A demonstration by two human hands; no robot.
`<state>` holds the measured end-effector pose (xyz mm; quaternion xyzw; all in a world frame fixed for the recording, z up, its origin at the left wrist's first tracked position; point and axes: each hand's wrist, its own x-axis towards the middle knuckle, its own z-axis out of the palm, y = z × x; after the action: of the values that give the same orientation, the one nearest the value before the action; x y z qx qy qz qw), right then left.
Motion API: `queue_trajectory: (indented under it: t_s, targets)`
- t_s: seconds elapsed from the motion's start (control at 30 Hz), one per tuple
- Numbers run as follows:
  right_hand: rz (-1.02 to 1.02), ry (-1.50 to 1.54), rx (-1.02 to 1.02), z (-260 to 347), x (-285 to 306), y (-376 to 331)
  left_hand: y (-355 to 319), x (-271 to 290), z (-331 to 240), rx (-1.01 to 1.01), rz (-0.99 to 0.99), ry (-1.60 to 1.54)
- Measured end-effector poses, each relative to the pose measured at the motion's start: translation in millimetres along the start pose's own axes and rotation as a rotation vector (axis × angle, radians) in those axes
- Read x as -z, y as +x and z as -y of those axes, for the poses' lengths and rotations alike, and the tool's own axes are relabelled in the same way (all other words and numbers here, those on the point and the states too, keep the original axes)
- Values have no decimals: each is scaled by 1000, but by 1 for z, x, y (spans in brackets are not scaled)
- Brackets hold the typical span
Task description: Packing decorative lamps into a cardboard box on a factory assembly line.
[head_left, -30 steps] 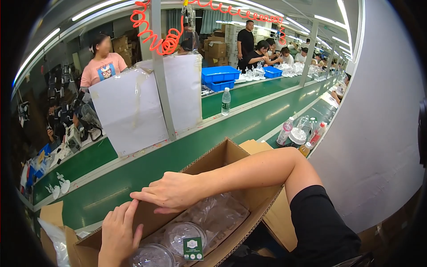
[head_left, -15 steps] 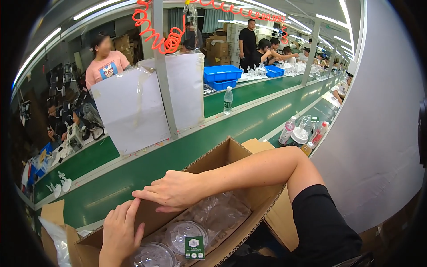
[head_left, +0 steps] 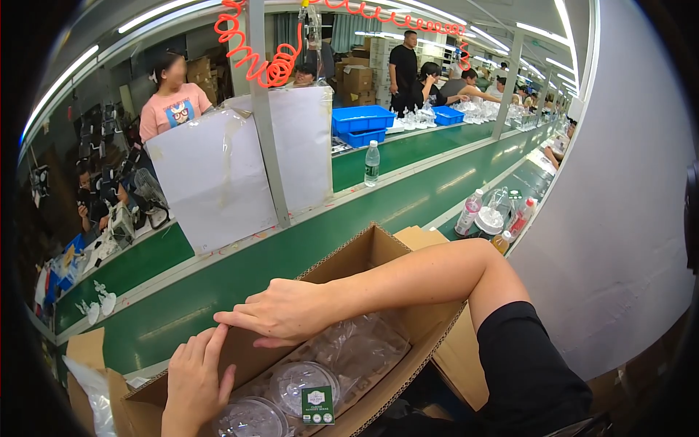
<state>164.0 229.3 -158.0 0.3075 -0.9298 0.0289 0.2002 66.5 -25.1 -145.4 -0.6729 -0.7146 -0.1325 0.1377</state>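
An open cardboard box (head_left: 433, 331) stands in front of me. Inside it are clear round plastic containers (head_left: 300, 375), one with a green card (head_left: 318, 405), beside a crumpled clear plastic bag (head_left: 364, 353). My right hand (head_left: 280, 313) reaches across the box to its far left side, index finger pointing left and fingers loosely bent, holding nothing visible. My left hand (head_left: 195, 375) is raised over the box's left end, fingers extended and thumb apart. The two index fingertips meet or nearly meet above the box's far edge.
A green conveyor belt (head_left: 328, 237) runs behind the box. Beyond it are a water bottle (head_left: 372, 164), blue bins (head_left: 360, 118) and white boards (head_left: 211, 182). Drink bottles (head_left: 470, 211) stand at right, near a white wall (head_left: 619, 218). Several people sit or stand farther off.
My hands and the box have hardly moved. In the background, a person in pink has turned slightly and seated people at the far line have shifted posture.
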Motion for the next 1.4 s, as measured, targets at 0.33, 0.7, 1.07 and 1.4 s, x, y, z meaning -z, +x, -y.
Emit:
queue_trajectory:
  t_s: [0.33, 0.7, 1.07, 1.4]
  targets:
    - [17, 6, -9, 0, 2, 0, 1, 1, -1, -2, -3, 0]
    - [38, 15, -15, 0, 2, 0, 1, 1, -1, -5, -3, 3]
    - [14, 41, 18, -1, 0, 1, -1, 4, -1, 43, 33, -33]
    - [30, 35, -7, 0, 0, 0, -1, 5, -3, 25, 29, -18]
